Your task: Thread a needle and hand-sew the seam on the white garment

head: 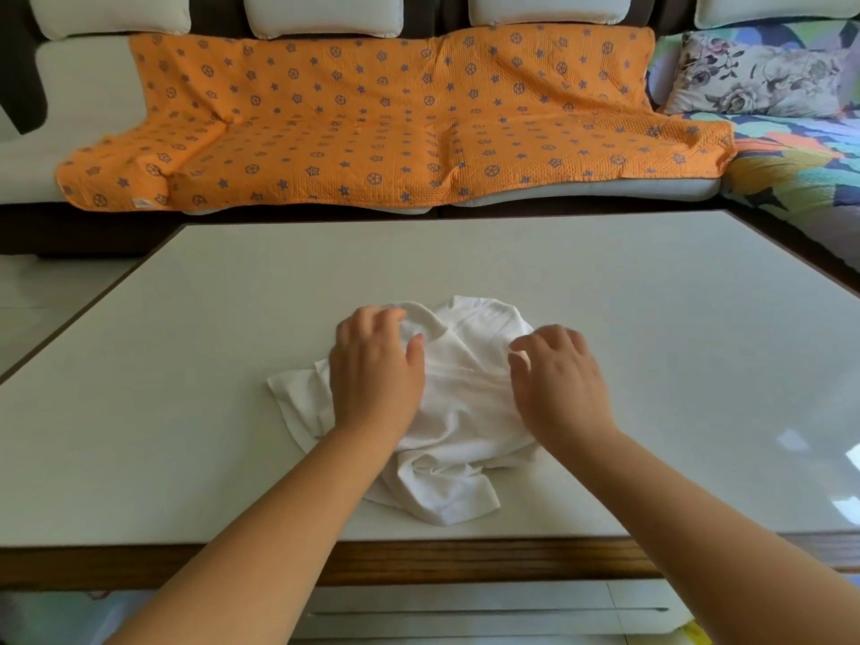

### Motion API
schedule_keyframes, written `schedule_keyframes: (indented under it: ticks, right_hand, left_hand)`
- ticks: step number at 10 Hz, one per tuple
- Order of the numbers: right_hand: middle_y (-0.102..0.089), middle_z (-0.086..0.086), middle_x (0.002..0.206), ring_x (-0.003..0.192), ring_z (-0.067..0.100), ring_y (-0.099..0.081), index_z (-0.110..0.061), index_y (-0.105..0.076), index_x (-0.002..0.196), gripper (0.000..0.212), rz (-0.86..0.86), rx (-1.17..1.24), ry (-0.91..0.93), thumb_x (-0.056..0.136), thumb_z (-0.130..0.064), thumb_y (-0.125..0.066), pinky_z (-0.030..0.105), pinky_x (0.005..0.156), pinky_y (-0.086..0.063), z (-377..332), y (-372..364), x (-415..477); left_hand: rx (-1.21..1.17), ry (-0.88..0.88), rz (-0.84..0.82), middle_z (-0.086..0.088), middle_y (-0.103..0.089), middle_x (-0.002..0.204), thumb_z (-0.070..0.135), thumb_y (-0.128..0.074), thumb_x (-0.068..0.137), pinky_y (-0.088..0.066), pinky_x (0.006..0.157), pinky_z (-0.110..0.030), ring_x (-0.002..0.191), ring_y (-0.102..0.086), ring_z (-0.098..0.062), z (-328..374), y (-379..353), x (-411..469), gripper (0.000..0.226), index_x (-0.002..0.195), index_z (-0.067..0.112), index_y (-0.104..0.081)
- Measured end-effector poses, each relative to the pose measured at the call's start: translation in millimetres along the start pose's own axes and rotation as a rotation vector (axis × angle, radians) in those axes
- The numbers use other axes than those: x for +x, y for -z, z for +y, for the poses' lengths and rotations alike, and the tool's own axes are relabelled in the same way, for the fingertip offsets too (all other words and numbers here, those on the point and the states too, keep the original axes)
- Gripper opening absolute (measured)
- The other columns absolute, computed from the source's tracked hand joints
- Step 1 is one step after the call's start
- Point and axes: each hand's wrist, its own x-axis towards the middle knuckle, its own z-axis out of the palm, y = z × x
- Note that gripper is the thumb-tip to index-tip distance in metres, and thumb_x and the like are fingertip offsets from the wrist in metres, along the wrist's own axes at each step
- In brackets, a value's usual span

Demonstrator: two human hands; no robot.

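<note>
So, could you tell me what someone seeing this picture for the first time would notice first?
The bright orange blanket with its blue star pattern, spread across the sofa at the back, draws the eye first. Next comes the crumpled white garment on the pale table, near its front edge. The left hand and right hand both rest on it.

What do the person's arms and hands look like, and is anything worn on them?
Both forearms are bare up to the picture's edge; no sleeves show. The left hand and the right hand carry no visible glove, ring, watch or bracelet.
</note>
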Motion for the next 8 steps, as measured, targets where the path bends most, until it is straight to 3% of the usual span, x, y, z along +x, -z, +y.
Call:
schedule_keyframes:
  ticks: [1,2,3,4,6,7,8]
  right_hand:
    - [-0.064,0.012,0.124,0.128,0.034,-0.051,-0.007,-0.066,0.118,0.034,0.018,0.053,0.234,0.099,-0.02,-0.041,0.039,0.106,-0.04,-14,-4,-11]
    - [-0.013,0.008,0.163,0.151,0.021,-0.004,-0.013,-0.019,0.154,0.071,-0.473,0.037,0.228,0.098,-0.052,-0.004,0.031,0.121,-0.002,-25,-15,-34]
    - [0.01,0.004,0.163,0.146,0.012,0.018,-0.015,0.002,0.156,0.092,-0.532,-0.072,0.209,0.079,-0.066,0.012,0.029,0.116,0.014,-15,-18,-43]
    - [0.012,0.007,0.163,0.148,0.016,0.018,-0.011,0.005,0.155,0.103,-0.513,-0.145,0.122,0.074,-0.074,0.01,0.032,0.119,0.013,-1,-10,-43]
    - [0.011,0.007,0.163,0.149,0.018,0.015,-0.01,0.003,0.155,0.103,-0.565,-0.171,0.056,0.079,-0.078,-0.003,0.034,0.121,0.01,1,-1,-45]
    - [0.01,0.008,0.164,0.15,0.02,0.014,-0.01,0.002,0.155,0.099,-0.642,-0.154,0.026,0.085,-0.077,-0.013,0.036,0.122,0.006,1,1,-39]
    - [-0.018,0.012,0.159,0.149,0.028,-0.013,-0.007,-0.022,0.15,0.078,-0.782,-0.013,0.007,0.096,-0.063,-0.03,0.038,0.116,-0.021,-1,16,-15]
  left_hand:
    - [0.012,-0.295,-0.11,-0.003,-0.063,0.125,0.02,-0.046,0.101,-0.04,0.101,-0.031,0.125,-0.053,-0.023,8,0,-6,0.027,0.118,0.013,-0.066]
    - [0.174,-0.34,-0.51,0.001,-0.026,0.161,0.031,-0.025,0.106,-0.009,0.123,-0.034,0.151,-0.01,-0.012,-3,-13,-22,0.047,0.151,0.019,-0.033]
    - [0.301,-0.285,-0.667,0.007,0.011,0.164,0.044,-0.014,0.104,0.007,0.123,-0.037,0.149,0.018,-0.007,-18,-16,-27,0.058,0.157,0.024,-0.001]
    - [0.359,-0.212,-0.696,0.008,0.03,0.158,0.057,-0.009,0.1,0.015,0.121,-0.038,0.144,0.03,-0.007,-32,-7,-28,0.067,0.154,0.025,0.016]
    - [0.348,-0.151,-0.71,0.007,0.029,0.159,0.063,-0.011,0.097,0.013,0.121,-0.041,0.146,0.027,-0.008,-39,-4,-31,0.074,0.154,0.025,0.016]
    - [0.31,-0.117,-0.772,0.006,0.022,0.162,0.064,-0.02,0.097,0.008,0.122,-0.041,0.149,0.02,-0.011,-34,0,-21,0.077,0.156,0.026,0.01]
    - [0.167,0.005,-0.884,-0.001,-0.003,0.166,0.059,-0.047,0.094,-0.015,0.122,-0.039,0.152,-0.008,-0.021,-16,17,9,0.082,0.157,0.023,-0.008]
